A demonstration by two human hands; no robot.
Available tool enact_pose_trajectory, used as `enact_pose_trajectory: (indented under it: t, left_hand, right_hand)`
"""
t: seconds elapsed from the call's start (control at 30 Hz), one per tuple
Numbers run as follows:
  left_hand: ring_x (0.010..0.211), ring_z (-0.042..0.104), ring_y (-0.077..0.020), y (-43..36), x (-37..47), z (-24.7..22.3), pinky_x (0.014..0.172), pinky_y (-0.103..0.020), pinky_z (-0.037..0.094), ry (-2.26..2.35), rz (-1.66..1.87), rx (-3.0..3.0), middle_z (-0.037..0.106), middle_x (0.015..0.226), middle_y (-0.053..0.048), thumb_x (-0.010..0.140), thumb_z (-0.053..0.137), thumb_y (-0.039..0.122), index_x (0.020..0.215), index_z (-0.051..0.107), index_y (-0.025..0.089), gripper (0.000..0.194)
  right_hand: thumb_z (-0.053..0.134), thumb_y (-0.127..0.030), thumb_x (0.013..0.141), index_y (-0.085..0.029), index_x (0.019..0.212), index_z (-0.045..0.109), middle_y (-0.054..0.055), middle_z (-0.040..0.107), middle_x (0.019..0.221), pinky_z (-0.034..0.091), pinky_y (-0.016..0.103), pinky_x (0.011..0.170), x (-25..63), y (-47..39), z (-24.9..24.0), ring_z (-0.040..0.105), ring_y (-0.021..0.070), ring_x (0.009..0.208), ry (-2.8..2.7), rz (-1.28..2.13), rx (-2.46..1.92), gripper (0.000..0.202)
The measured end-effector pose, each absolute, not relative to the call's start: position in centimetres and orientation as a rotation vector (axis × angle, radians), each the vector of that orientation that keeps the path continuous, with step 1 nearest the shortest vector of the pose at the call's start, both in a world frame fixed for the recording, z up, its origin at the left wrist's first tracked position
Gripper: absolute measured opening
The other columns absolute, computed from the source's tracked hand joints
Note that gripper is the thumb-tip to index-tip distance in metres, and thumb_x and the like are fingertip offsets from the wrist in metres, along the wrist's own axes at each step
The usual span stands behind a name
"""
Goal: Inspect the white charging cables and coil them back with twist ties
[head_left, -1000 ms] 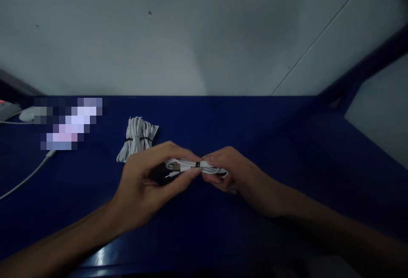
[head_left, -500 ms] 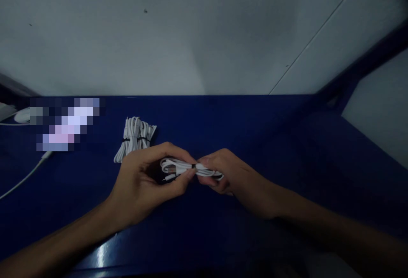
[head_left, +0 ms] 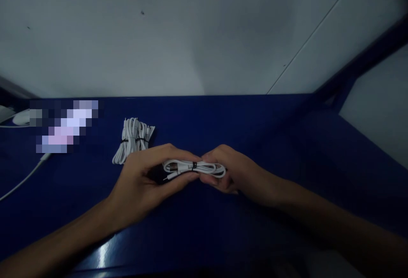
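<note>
A coiled white cable (head_left: 204, 167) with a black tie round its middle is held in the air between both hands. My left hand (head_left: 148, 176) grips it near the tie, thumb below and fingers above, with the cable's plug ends inside the curve of the hand. My right hand (head_left: 229, 169) pinches the right part of the coil. Behind my left hand, several bundled white cables (head_left: 132, 135) with black ties lie on the blue table (head_left: 191, 120), partly hidden by that hand.
At the left a pixelated bright object (head_left: 70, 125) has a white cord (head_left: 24, 180) running from it. A white rounded item (head_left: 21, 117) lies beside it. Behind the table stands a grey wall (head_left: 159, 48), with a blue frame bar (head_left: 366, 63) at the right.
The fingers have shifted on the coil, so more of its tie and right loops show. My right thumb and fingers have spread slightly apart. The view has moved a little.
</note>
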State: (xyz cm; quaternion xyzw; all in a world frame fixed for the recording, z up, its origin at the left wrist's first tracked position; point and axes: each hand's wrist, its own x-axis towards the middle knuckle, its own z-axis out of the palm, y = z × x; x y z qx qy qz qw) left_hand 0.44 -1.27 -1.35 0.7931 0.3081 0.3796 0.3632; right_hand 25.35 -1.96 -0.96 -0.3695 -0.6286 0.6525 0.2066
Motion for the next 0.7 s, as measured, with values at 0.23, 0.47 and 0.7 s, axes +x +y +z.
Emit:
enact_pose_trajectory:
  t: [0.23, 0.47, 0.7]
  left_hand:
    - [0.082, 0.080, -0.0136, -1.0, 0.4, -1.2, 0.068, -0.024, 0.059, 0.854, 0.934, 2.010, 0.085, 0.100, 0.002, 0.098, 0.087, 0.022, 0.120, 0.085, 0.029, 0.023]
    - [0.086, 0.084, -0.0154, -1.2, 0.5, -1.3, 0.075, -0.021, 0.065, 0.922, 0.915, 1.848, 0.088, 0.101, 0.002, 0.096, 0.090, 0.024, 0.115, 0.084, 0.028, 0.020]
    - [0.082, 0.080, -0.0119, -1.3, 0.8, -1.2, 0.076, -0.017, 0.064, 0.932, 0.939, 1.815, 0.086, 0.096, 0.005, 0.091, 0.093, 0.016, 0.111, 0.084, 0.029, 0.025]
  right_hand:
    - [0.050, -0.016, 0.100, -0.021, 0.088, 0.070, 0.003, 0.062, 0.094, 0.042, 0.028, 0.069, 24.9, -2.7, 0.1, 0.054, 0.0183, 0.088, -1.929, 1.419, -1.206, 0.024]
    - [0.042, -0.034, 0.118, -0.023, 0.078, 0.050, -0.004, 0.052, 0.076, 0.038, 0.030, 0.061, 23.2, -3.4, 0.4, 0.046, 0.0139, 0.068, -1.708, 1.382, -1.285, 0.043]
    - [0.039, -0.046, 0.122, -0.022, 0.076, 0.049, -0.006, 0.048, 0.068, 0.035, 0.030, 0.056, 23.2, -3.4, -0.3, 0.041, 0.0116, 0.059, -1.787, 1.281, -1.278, 0.053]
